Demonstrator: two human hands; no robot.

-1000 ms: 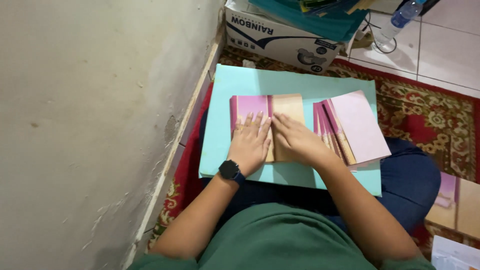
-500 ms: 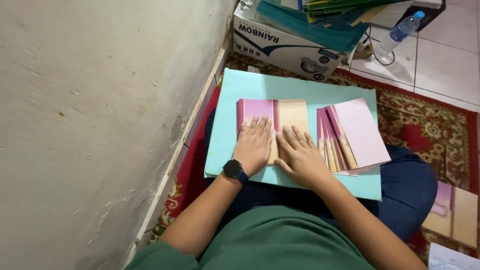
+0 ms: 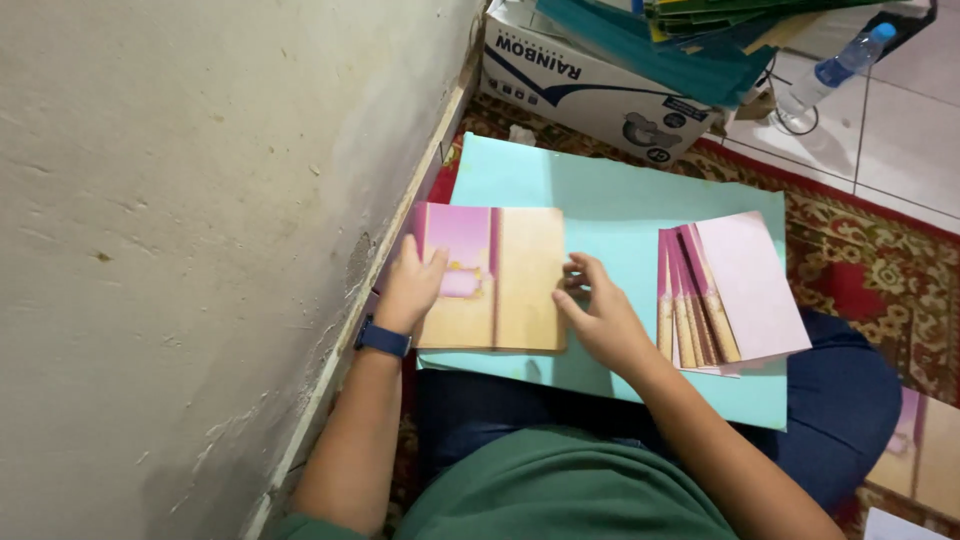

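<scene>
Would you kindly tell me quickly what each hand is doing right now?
Left hand: open, flat on the pink and tan card.
Right hand: open, fingers at the card's right edge.

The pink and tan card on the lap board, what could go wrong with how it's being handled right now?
The pink and tan card lies at the board's near left corner, so it might slip off the turquoise board, which rests on the lap. The left hand is squeezed against the wall and may scrape it. The fanned card stack near the right hand could get knocked.
</scene>
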